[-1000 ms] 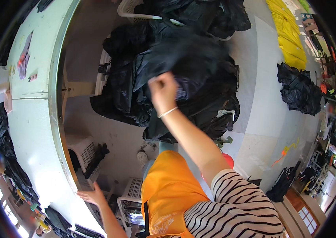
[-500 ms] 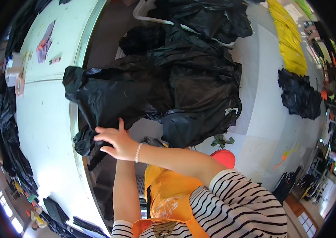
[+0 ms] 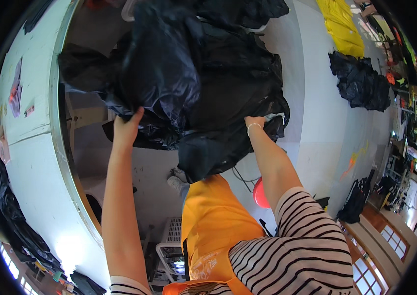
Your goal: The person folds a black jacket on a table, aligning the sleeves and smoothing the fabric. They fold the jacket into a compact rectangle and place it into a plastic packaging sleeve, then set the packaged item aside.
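Head view, black fabric (image 3: 161,73) spreading beyond left fingers (image 3: 138,115) clutching it, grip of right fingers (image 3: 251,119) unclear

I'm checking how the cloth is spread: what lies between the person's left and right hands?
Crumpled black material fills the stretch between the left hand and the right hand, as the head view shows.
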Demonstrator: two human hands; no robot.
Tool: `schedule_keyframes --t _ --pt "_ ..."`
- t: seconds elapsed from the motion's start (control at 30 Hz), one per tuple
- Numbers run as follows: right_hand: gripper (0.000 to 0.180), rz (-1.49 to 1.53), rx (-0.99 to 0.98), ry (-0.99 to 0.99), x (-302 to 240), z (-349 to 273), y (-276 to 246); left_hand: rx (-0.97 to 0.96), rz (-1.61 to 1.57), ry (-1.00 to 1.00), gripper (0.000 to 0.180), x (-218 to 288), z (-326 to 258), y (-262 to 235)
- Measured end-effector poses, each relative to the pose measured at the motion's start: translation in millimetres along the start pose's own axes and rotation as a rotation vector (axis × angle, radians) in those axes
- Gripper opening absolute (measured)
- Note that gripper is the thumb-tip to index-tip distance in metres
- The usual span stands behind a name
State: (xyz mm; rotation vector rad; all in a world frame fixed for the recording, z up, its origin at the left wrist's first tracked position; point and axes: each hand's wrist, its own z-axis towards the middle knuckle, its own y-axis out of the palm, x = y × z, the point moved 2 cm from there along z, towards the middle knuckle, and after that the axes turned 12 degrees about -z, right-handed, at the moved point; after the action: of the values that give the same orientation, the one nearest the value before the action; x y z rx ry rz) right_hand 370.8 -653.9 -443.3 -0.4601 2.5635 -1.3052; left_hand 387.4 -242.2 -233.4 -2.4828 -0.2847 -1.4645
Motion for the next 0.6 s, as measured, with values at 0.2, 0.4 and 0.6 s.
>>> schedule_keyframes --t 0.2,0.4,0.6 --pt "0.048 0.802 -0.001 -0.596 -36.7 -91.0 -6.6 0.246 0.381 0.349 0.091 -74.9 -37.6 5.1" --pt "0.036 0.635 -0.029 -1.368 -47.4 -274.7 -32.3 -0.290 0.069 0.228 0.106 -17.3 -82.8 70.0" --pt "0.029 0.315 -0.901 -1.268 14.7 -363.3 -37.7 -0.384 0.504 -0.239 0.023 -60.6 -62.9 42.6"
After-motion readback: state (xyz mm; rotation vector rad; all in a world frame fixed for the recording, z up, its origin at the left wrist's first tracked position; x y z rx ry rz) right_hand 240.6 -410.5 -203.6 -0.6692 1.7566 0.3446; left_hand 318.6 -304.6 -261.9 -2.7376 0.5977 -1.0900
